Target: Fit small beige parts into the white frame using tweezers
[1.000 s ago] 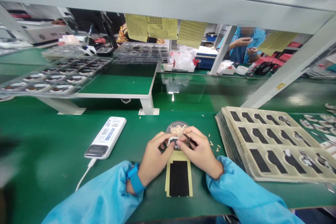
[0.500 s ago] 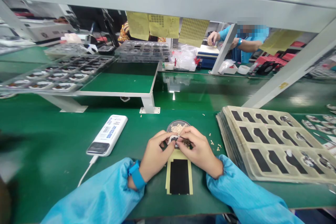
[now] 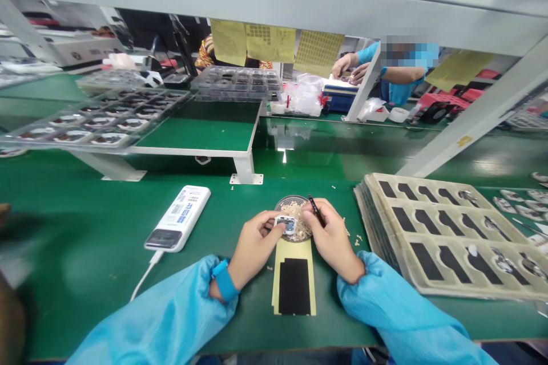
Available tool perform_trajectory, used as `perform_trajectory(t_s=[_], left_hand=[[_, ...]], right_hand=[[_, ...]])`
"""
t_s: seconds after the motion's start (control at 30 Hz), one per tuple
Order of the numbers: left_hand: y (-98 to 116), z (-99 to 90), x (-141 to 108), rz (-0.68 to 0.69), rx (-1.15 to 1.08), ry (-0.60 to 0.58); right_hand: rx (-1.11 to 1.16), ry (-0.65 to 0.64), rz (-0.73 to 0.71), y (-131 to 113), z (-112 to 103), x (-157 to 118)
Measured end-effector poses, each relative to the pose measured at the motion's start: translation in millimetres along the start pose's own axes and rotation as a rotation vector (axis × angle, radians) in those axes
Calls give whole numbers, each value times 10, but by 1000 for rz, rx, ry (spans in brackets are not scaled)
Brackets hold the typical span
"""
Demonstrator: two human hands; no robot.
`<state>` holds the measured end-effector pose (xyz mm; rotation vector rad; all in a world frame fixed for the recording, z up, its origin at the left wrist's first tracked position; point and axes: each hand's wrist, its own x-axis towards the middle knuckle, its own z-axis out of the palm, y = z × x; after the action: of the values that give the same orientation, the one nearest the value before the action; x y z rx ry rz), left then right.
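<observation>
Between the thumb and fingers of my left hand (image 3: 259, 244) is a small white watch-like case (image 3: 286, 224), its inside showing blue-grey. My right hand (image 3: 330, 235) grips slim black tweezers (image 3: 316, 210) that slant up past the fingers; their tips are hidden. The right fingertips are over a round dish (image 3: 280, 204) of small pale pieces (image 3: 295, 209), just right of the case and apart from it. Below the dish lies a yellow sheet (image 3: 292, 248) with a black rectangle (image 3: 294, 287) on it.
A white power bank (image 3: 178, 218) with a cable lies left. Stacked beige trays (image 3: 422, 205) with black inserts stand right. A raised shelf (image 3: 201, 134) holds clear trays of parts (image 3: 98, 121). Loose pale pieces lie beside the dish. Across the bench, a co-worker's hands (image 3: 349, 68) are busy.
My right hand has moved away from the case, to the right over the dish, and the tweezers now point upward. My left hand still holds the case, which shows more fully.
</observation>
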<state>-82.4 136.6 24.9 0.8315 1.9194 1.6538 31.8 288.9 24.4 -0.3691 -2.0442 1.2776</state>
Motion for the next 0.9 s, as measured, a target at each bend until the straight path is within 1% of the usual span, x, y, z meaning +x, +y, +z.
perform_trajectory(t_s=[0.37,0.6,0.9], left_hand=[[-15,6,-6,-46,-19,-11],[23,27,-49,-10,-55,-42],[45,30,-60,-26,-59,-41]], right_hand=[[-17,43,6,-35,1,-23],[50,-34,-32,-114,10,-43],[38,-59,-27,-93,5,-72]])
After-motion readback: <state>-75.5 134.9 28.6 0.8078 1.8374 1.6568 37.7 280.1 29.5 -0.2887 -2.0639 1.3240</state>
